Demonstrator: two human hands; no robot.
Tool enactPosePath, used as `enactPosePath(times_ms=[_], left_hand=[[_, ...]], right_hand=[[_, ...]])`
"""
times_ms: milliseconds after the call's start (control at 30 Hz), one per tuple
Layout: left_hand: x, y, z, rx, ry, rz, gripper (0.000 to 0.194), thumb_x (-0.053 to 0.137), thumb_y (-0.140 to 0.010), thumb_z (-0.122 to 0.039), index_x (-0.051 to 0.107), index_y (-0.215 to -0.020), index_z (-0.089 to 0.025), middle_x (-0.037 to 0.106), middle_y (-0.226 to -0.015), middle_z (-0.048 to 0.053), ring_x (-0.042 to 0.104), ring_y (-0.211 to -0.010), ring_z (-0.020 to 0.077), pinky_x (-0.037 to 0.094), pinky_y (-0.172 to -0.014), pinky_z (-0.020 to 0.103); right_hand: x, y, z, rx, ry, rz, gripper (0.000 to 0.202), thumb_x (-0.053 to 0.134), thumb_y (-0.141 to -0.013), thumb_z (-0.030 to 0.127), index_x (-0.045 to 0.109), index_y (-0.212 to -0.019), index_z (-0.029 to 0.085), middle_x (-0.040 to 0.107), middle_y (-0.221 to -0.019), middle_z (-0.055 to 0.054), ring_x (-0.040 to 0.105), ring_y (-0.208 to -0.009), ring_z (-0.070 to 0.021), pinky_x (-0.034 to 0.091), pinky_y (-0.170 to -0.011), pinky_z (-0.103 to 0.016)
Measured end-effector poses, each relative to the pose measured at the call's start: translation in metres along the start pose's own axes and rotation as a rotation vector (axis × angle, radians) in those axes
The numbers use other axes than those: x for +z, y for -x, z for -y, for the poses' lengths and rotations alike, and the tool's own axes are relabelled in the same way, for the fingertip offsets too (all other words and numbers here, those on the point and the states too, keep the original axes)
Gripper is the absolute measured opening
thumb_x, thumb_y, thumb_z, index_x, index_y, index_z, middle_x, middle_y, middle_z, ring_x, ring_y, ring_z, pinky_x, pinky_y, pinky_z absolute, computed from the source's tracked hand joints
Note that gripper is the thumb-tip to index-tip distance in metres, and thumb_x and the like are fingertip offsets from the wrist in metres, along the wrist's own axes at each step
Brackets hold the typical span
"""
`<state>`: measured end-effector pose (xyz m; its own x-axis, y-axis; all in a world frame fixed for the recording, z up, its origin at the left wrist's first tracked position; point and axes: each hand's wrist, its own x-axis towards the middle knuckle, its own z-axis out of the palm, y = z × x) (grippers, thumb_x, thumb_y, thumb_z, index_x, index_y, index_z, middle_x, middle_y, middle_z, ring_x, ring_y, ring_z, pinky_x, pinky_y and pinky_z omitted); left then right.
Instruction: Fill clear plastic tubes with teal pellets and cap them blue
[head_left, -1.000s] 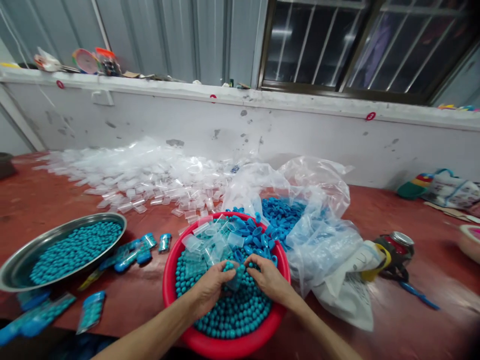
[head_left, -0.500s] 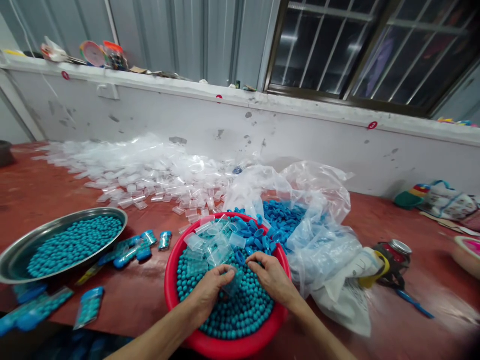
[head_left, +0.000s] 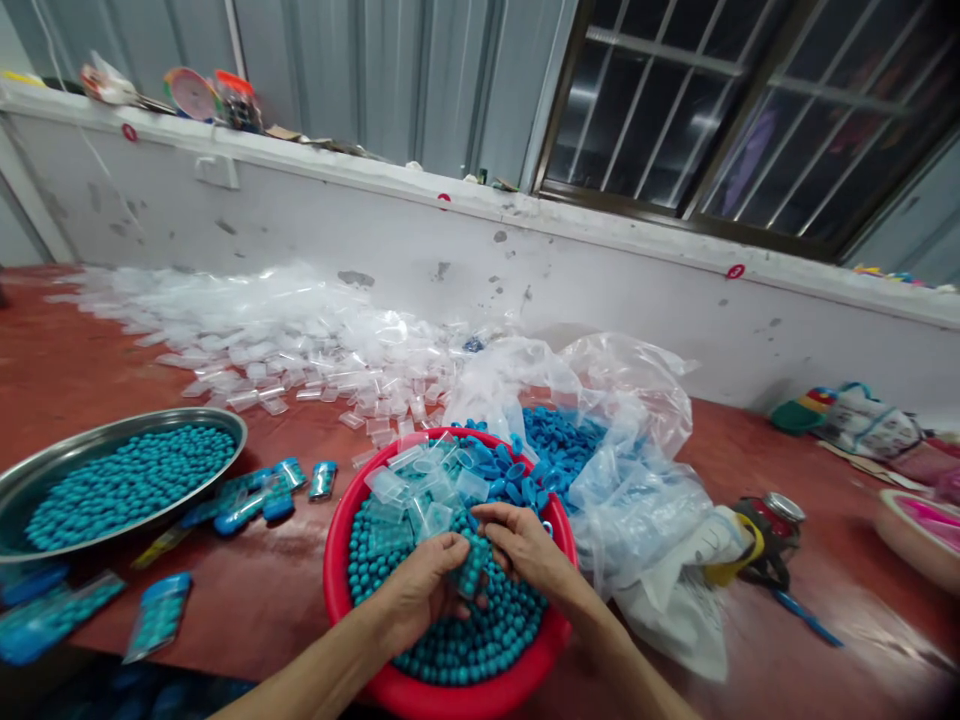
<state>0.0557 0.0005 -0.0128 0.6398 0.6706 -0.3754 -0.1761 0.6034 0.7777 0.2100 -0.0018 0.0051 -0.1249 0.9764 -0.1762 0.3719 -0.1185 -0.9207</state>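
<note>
Right hand (head_left: pixel 525 545) came in to meet the left over the red basin (head_left: pixel 336 560)

Standing there, I saw the gap between the hands close: half a second earlier the right had been a little apart, and now its fingers bent in at the upper end of the bead-filled clear container (head_left: pixel 471 568). The left hand (head_left: pixel 424 582) gripped that container over the basin's middle, above the loose turquoise beads (head_left: pixel 480 640). To my eye, both hands were now engaged on one piece; whether the right pinched anything, I couldn't tell. Blue caps (head_left: pixel 510 468) lay heaped at the basin's far side, empty clear sleeves (head_left: pixel 390 485) beside them. Left of the basin, capped packs (head_left: pixel 322 480) rested on the table (head_left: pixel 262 590).
</note>
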Motion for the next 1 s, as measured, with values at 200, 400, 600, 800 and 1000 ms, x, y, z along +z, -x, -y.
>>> enactPosePath(times_ms=[200, 400, 600, 800, 1000], left_hand=[[0.000, 0.001, 0.002, 0.083, -0.032, -0.012, 0.039, 0.061, -0.063, -0.049, 0.042, -0.076, -0.018, 0.056, -0.056, -0.003, 0.052, -0.038, 0.0081, 0.028, -0.033, 0.015], [-0.008, -0.001, 0.008, 0.059, -0.173, -0.073, 0.042, 0.061, -0.061, -0.054, 0.043, -0.073, -0.017, 0.054, -0.051, -0.005, 0.047, -0.032, 0.0063, 0.023, -0.028, 0.014], [-0.007, 0.004, 0.006, -0.012, -0.145, -0.090, 0.045, 0.063, -0.056, -0.055, 0.043, -0.072, -0.018, 0.053, -0.049, -0.006, 0.049, -0.033, 0.0071, 0.025, -0.029, 0.014], [-0.003, 0.009, 0.000, -0.028, -0.040, 0.021, 0.038, 0.065, -0.059, -0.046, 0.044, -0.069, -0.016, 0.055, -0.055, -0.003, 0.050, -0.035, 0.0062, 0.026, -0.030, 0.014], [-0.004, 0.010, 0.001, 0.047, -0.105, 0.027, 0.033, 0.059, -0.066, -0.044, 0.042, -0.074, -0.017, 0.057, -0.059, -0.002, 0.051, -0.035, 0.0067, 0.025, -0.029, 0.014]], right_hand=[[0.005, 0.017, 0.006, -0.379, 0.249, -0.126, 0.023, 0.044, -0.083, 0.022, 0.064, -0.093, 0.020, 0.062, -0.091, -0.003, 0.056, -0.087, -0.0153, 0.042, -0.081, -0.028], [0.012, 0.023, -0.005, -0.336, 0.529, -0.116, 0.032, 0.040, -0.082, 0.011, 0.062, -0.103, 0.022, 0.060, -0.102, -0.006, 0.058, -0.091, -0.0169, 0.044, -0.080, -0.028], [0.004, 0.035, 0.005, -0.342, 0.319, -0.047, 0.030, 0.046, -0.083, 0.019, 0.056, -0.111, 0.024, 0.056, -0.111, -0.004, 0.054, -0.097, -0.0162, 0.042, -0.086, -0.028], [0.006, 0.030, -0.003, -0.110, 0.039, 0.103, 0.020, 0.050, -0.077, 0.021, 0.053, -0.096, 0.021, 0.056, -0.074, 0.003, 0.052, -0.054, -0.0093, 0.045, -0.049, -0.019], [0.005, 0.026, -0.011, -0.035, -0.153, 0.246, 0.022, 0.052, -0.072, 0.020, 0.046, -0.094, 0.022, 0.048, -0.073, 0.007, 0.037, -0.037, -0.0024, 0.032, -0.031, -0.013]])
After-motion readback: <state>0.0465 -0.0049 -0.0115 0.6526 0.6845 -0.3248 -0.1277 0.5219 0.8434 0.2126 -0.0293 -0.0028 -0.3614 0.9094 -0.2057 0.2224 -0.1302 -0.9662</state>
